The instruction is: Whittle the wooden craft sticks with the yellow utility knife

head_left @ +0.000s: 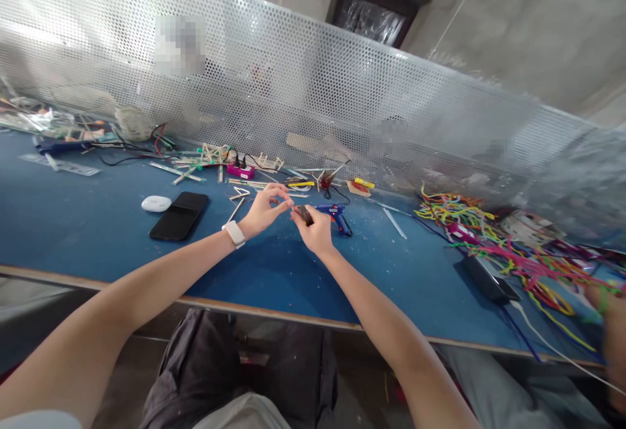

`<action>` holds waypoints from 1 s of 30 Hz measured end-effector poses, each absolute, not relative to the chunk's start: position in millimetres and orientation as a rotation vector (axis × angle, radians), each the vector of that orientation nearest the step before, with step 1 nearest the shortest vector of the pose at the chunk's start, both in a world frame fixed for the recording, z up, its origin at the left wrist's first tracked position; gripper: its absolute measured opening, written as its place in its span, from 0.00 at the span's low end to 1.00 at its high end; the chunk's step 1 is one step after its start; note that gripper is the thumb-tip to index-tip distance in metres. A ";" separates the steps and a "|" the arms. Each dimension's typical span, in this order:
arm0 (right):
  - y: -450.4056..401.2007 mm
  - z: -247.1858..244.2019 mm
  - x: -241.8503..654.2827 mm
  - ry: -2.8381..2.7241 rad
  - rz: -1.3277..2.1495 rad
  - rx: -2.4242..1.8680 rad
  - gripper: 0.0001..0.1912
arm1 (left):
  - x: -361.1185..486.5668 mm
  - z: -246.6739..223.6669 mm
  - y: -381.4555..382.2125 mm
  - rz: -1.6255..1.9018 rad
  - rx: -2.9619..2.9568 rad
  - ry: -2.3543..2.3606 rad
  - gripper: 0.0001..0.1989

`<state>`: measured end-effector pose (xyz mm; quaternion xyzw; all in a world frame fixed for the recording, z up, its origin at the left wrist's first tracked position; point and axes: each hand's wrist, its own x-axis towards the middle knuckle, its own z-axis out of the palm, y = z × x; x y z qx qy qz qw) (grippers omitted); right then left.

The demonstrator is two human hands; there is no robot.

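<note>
Both of my hands meet above the middle of the blue table. My right hand (315, 228) is closed around a small dark object (306, 215), mostly covered by the fingers, so its kind is unclear. Close to its fingertips, my left hand (267, 208) has thumb and forefinger brought together in a pinch; anything between them is too small to make out. A white watch (234, 234) is on the left wrist. Just behind the right hand lies a blue glue gun (338, 215), partly hidden by that hand.
Left of my hands lie a black phone (180, 216) and a white case (156, 203). Thin sticks (215, 154) and a purple power strip (240, 171) line the perforated metal screen (274, 83). Colourful pipe cleaners (454, 210), a black box (489, 279) and another person's hand (613, 325) are right.
</note>
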<state>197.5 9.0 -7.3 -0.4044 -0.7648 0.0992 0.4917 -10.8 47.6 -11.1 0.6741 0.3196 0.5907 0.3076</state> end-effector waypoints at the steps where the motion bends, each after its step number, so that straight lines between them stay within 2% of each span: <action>1: 9.7 -7.3 198.2 -1.875 0.236 -0.983 0.19 | -11.1 -11.9 48.3 1.559 1.771 0.858 0.12; 5: 10.6 -5.4 200.1 -1.931 0.220 -0.986 0.15 | -13.1 -13.5 51.0 1.553 1.765 0.910 0.14; 13: 12.5 -0.2 201.7 -1.957 0.195 -1.041 0.18 | -12.8 -15.1 53.2 1.560 1.841 1.041 0.11; 19: 8.0 1.8 200.4 -1.921 0.261 -1.020 0.15 | -25.2 -17.3 68.5 1.663 1.715 1.100 0.14; 24: 5.2 1.8 197.3 -1.776 0.461 -0.993 0.17 | -34.9 -14.5 67.7 1.587 2.103 1.069 0.15; 27: 5.6 1.1 195.8 -1.690 0.663 -0.966 0.21 | -27.7 -14.4 56.3 1.442 2.346 0.992 0.13; 30: 7.1 -0.2 194.7 -1.636 0.699 -0.945 0.23 | -16.7 -14.5 43.4 1.333 2.501 0.907 0.12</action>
